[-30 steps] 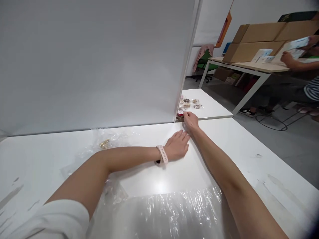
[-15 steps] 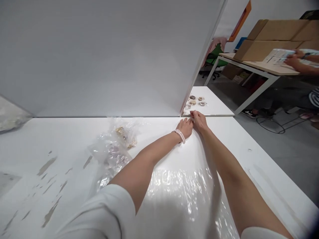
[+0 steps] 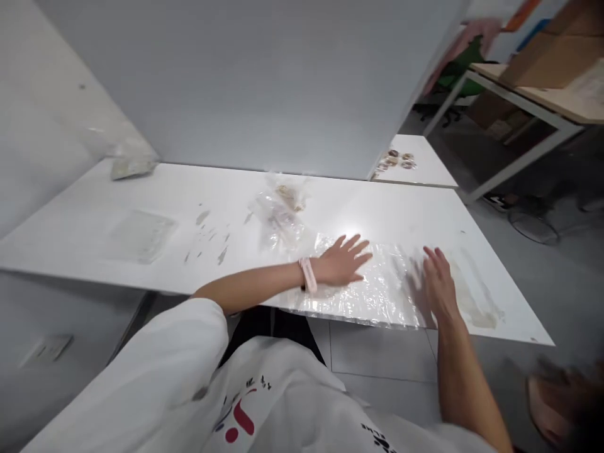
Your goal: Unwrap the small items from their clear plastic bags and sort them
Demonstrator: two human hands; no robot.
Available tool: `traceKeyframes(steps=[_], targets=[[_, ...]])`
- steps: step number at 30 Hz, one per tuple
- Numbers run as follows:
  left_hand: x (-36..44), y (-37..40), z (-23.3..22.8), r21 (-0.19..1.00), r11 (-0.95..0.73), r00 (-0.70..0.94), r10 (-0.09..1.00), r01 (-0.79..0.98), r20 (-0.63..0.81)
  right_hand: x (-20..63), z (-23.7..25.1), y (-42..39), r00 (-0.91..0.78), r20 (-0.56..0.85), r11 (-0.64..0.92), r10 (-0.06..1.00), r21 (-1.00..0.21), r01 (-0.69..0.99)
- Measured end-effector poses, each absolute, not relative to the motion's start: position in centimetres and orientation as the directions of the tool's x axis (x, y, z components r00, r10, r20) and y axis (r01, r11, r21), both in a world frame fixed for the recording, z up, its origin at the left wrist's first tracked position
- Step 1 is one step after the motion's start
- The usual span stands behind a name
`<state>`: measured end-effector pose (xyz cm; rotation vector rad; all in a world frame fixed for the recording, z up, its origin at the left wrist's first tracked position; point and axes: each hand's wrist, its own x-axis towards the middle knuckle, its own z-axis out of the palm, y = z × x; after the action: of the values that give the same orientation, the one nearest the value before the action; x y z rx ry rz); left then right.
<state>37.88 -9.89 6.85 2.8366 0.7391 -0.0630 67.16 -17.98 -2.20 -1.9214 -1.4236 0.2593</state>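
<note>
A clear plastic sheet or bag lies flat on the white table, reaching its front edge. Over its left part is my left hand, palm down with fingers spread and nothing in it; a pale band circles the wrist. At the sheet's right side my right hand has its fingers stretched forward and appears to hold nothing. Whether either palm presses on the plastic I cannot tell. Left of and behind my left hand sits a crumpled clear bag, with a smaller bag of gold-coloured pieces at its top.
A grey partition stands along the back of the white table. Beyond it, several small wrapped items lie at the back right. Flat packets rest on the left. A second table with cardboard boxes is further right.
My view has tilted down and swung left. Both hands have come back from the table's rear edge, where they were close together, and are now apart over the plastic with fingers extended.
</note>
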Motion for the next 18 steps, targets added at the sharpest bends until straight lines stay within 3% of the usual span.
traceKeyframes(steps=[7, 10, 14, 16, 18], targets=[[26.1, -19.7, 0.0, 0.157, -0.757, 0.768, 0.64, 0.635, -0.019, 56.9, -4.8, -25.3, 0.095, 0.218, -0.007, 0.971, -0.371, 0.929], [21.4, -21.4, 0.3, 0.187, -0.705, 0.72, 0.693, 0.685, -0.023, 53.6, -4.8, -25.4, -0.003, 0.233, 0.084, 0.972, -0.34, 0.937], [14.9, -22.2, 2.1, 0.316, -0.603, 0.654, 0.752, 0.733, -0.082, 49.1, -4.3, -25.3, -0.139, 0.304, 0.24, 0.942, -0.324, 0.915], [10.6, -21.5, 3.3, 0.343, -0.447, 0.5, 0.862, 0.826, -0.08, 46.5, -4.1, -25.1, -0.206, 0.314, 0.305, 0.927, -0.308, 0.901], [5.6, -20.2, 4.5, 0.266, -0.165, 0.169, 0.986, 0.95, 0.007, 43.7, -3.8, -24.8, -0.301, 0.3, 0.384, 0.905, -0.277, 0.881]])
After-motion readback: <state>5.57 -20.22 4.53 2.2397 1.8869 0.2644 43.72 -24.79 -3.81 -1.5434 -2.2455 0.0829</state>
